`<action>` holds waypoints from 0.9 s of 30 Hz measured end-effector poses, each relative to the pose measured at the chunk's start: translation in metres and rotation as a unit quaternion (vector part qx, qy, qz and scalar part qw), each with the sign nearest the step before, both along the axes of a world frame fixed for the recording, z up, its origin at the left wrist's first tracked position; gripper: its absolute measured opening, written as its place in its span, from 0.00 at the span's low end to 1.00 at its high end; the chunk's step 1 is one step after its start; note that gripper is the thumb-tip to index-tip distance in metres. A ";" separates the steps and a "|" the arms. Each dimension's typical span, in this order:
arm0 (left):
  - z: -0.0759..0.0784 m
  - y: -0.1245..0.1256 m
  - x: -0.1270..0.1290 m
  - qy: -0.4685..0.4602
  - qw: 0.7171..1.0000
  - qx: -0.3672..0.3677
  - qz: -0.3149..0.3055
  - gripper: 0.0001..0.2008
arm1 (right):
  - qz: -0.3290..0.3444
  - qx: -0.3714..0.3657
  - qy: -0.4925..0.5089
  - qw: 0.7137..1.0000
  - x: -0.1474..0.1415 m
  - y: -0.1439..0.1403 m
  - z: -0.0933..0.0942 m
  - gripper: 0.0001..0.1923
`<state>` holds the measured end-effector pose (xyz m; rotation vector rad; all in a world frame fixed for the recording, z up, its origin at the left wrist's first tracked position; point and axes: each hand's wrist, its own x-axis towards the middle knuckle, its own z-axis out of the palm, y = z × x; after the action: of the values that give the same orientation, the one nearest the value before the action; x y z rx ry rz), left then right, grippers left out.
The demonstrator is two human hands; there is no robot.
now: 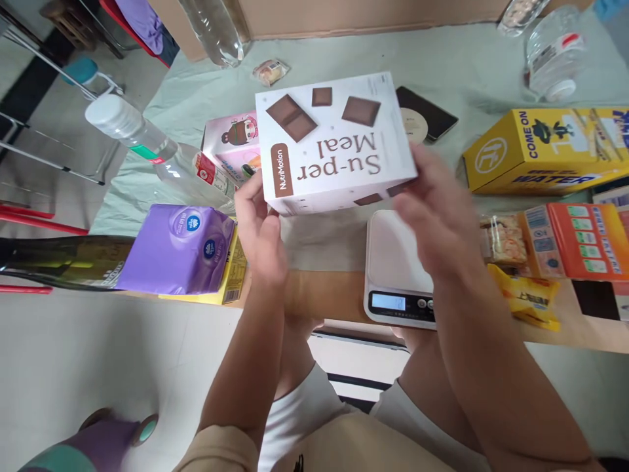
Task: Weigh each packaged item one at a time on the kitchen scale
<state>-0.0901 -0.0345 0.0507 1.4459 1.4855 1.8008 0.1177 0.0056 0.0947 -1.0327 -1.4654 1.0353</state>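
Note:
Between both hands a white Su-per Meal box with brown chocolate squares is lifted over the table, its lettering upside down to me. My left hand grips its near left corner, fingers partly hidden under it. My right hand, blurred, has its fingers against the right end of the box. Just below that hand lies a white kitchen scale with a lit display, partly covered by my forearm. Behind the box, on the left, a pink carton shows in part.
At left are a clear bottle, a purple tissue pack and a dark glass bottle. A yellow carton, an orange box and a yellow packet stand or lie at right. Further back lies a black flat item.

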 end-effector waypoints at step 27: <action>-0.017 0.013 0.035 0.008 1.000 -0.002 0.000 0.26 | -0.364 0.220 0.012 0.905 0.121 -0.046 -0.053 0.12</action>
<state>-0.0546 -0.0211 0.0342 1.4605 1.4967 1.7896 0.2390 -0.0405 0.0413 -1.0877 -1.0678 0.1666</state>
